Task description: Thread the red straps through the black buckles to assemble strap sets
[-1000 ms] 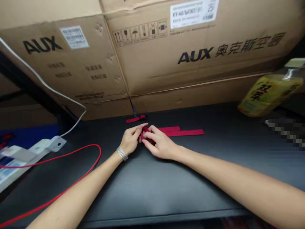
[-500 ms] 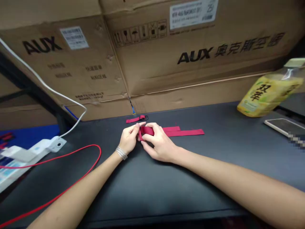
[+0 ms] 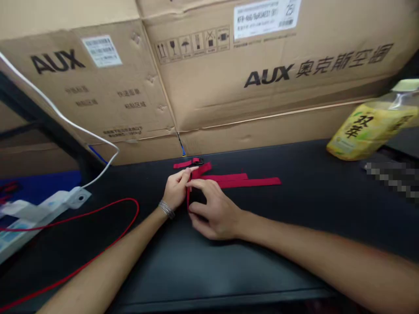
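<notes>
My left hand (image 3: 176,190), with a silver bracelet at its wrist, is closed with thumb and forefinger on a red webbing strap (image 3: 205,168). One part of this strap sticks up to the right beyond my fingertips; another runs down toward me. My right hand (image 3: 214,209) is curled beside it, thumb and fingers pinching the part that hangs down. Flat on the table behind my right hand lie two more red straps (image 3: 252,182), side by side. Just past my left fingertips is a short red strap (image 3: 182,165) with a black buckle (image 3: 200,161).
Large cardboard boxes (image 3: 209,100) stand along the back of the black table (image 3: 229,270). A yellow drink bottle (image 3: 366,128) leans at the right, near a partly blurred phone. At the left lie a white power strip (image 3: 62,200), a red cable (image 3: 108,244) and a white cable (image 3: 81,128).
My right hand has moved toward me, drawing part of the red strap down. The strap's other part now shows above my left fingertips. My left hand stays in about the same place.
</notes>
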A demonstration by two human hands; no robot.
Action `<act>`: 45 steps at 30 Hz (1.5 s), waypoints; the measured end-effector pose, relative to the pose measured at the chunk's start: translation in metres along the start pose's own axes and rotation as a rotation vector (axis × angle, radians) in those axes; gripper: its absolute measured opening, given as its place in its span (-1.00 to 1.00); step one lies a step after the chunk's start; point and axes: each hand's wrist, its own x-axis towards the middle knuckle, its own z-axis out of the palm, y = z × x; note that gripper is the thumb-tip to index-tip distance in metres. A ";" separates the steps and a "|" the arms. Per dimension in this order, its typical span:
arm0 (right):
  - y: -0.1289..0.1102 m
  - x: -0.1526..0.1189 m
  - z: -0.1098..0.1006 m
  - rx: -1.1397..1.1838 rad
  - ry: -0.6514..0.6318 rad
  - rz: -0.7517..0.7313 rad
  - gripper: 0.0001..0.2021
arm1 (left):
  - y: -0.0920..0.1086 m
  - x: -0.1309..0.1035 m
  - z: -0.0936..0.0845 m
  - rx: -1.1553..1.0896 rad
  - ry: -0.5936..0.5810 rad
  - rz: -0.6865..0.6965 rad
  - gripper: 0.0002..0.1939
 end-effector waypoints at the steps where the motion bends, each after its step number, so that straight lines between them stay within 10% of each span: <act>1: -0.002 0.000 0.000 0.004 0.000 -0.019 -0.91 | 0.000 0.000 0.000 -0.007 -0.006 -0.005 -0.47; 45: -0.039 -0.008 0.003 0.078 -0.273 -0.232 -0.86 | 0.003 0.002 0.000 0.199 0.032 0.133 -0.56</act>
